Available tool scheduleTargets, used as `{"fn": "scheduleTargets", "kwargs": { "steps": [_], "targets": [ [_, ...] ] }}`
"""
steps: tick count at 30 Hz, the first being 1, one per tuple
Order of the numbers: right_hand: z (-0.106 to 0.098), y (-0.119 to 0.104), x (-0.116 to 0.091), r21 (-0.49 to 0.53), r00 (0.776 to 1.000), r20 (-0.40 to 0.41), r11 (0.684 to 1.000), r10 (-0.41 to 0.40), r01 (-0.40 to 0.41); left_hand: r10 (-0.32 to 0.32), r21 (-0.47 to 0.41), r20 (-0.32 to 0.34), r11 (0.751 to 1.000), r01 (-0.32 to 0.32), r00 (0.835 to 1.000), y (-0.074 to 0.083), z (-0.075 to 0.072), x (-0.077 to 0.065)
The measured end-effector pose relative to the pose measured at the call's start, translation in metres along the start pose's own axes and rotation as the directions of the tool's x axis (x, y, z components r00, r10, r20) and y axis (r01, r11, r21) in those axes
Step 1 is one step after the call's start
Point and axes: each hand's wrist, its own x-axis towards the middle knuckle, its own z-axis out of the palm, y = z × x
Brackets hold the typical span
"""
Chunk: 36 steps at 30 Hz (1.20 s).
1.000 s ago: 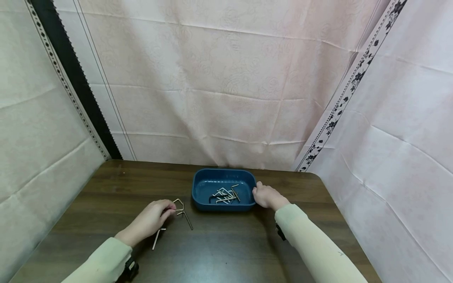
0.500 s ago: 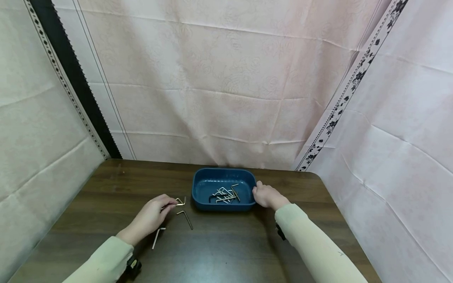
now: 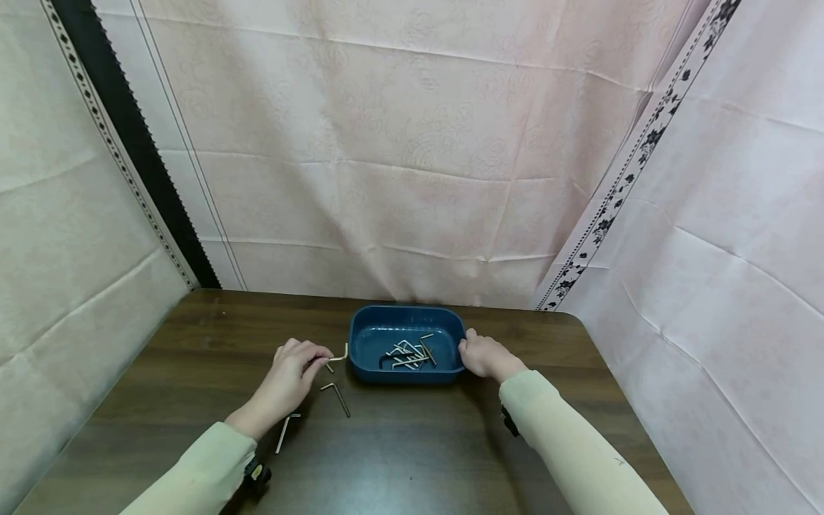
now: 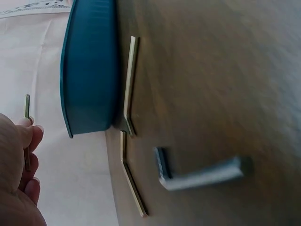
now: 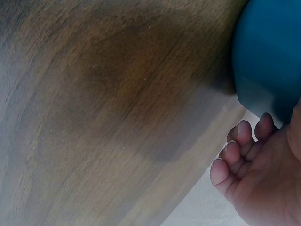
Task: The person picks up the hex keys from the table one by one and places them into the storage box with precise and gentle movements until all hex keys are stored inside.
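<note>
My left hand (image 3: pixel 283 383) pinches an L-shaped hex key (image 3: pixel 341 357) between thumb and fingers, raised to the left of a blue tray (image 3: pixel 408 378). In the left wrist view, part of the held hex key (image 4: pixel 27 104) shows above the fingertips. Three more hex keys lie on the table: one beside the tray (image 4: pixel 130 77), a brass one (image 4: pixel 133 188) and a silvery one (image 4: pixel 207 178) nearer the wrist. My right hand (image 3: pixel 486 355) grips the tray's right end, fingers curled in the right wrist view; the thumb's hold is partly hidden.
Inside the tray lies a pile of hex keys (image 3: pixel 412 355), one of them black. The brown wooden table (image 3: pixel 412 450) ends at a pale cloth curtain (image 3: pixel 386 179) behind the tray. More cloth hangs at both sides.
My left hand has lifted the hex key off the table and moved right and forward towards the tray. My right hand and the tray have stayed in place.
</note>
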Motion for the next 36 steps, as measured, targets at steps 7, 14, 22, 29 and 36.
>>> {"fn": "scheduleTargets", "kwargs": {
  "steps": [7,14,22,29,36],
  "targets": [
    [0.000,0.000,-0.001,-0.007,1.000,-0.004,1.000,0.003,-0.003,-0.029,-0.036,0.015,0.999,0.030,0.999,0.011,0.008,0.013],
    [-0.001,-0.001,-0.003,0.019,1.000,-0.001,1.000,0.011,-0.011,-0.034,-0.067,0.039,0.997,0.036,0.999,0.020,0.021,0.024],
    [-0.001,0.000,-0.002,0.026,1.000,-0.005,1.000,0.014,-0.014,-0.093,-0.125,0.081,0.987,0.103,0.992,0.025,0.032,0.043],
    [-0.001,0.000,-0.003,0.022,1.000,-0.008,1.000,0.013,-0.013,-0.130,-0.125,0.144,0.981,0.148,0.981,0.027,0.050,0.066],
    [0.000,-0.001,-0.002,0.021,1.000,-0.004,1.000,0.012,-0.012,-0.133,-0.036,0.187,0.989,0.142,0.973,0.023,0.070,0.085]
  ]
}}
